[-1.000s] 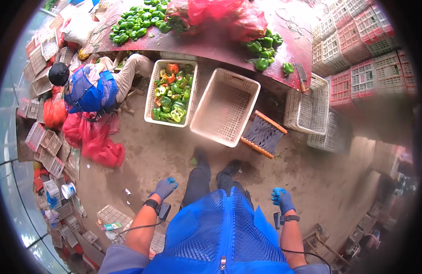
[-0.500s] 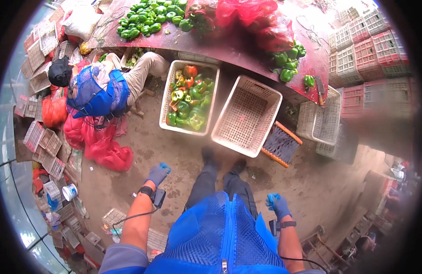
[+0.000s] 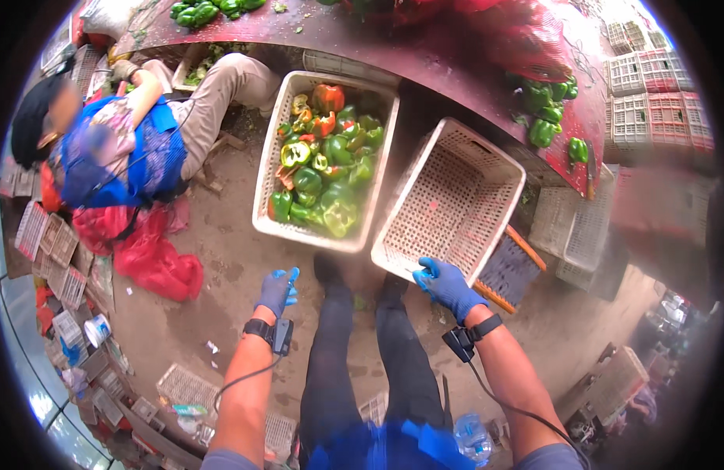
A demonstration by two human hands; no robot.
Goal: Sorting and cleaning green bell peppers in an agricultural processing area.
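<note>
Right hand (image 3: 451, 289) has risen to the near rim of the pale crate (image 3: 460, 186), right of centre; I can't tell whether it grips. Left hand (image 3: 276, 292), loosely half-open, hangs below 1 crate of peppers (image 3: 311, 238), centre-left.

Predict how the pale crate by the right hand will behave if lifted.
The pale crate looks light for its size: much slotted floor shows inside. Its rim forms a neat rectangle, so it is probably stiff. The right hand is near just one end, so lifting there would likely tip it.
</note>
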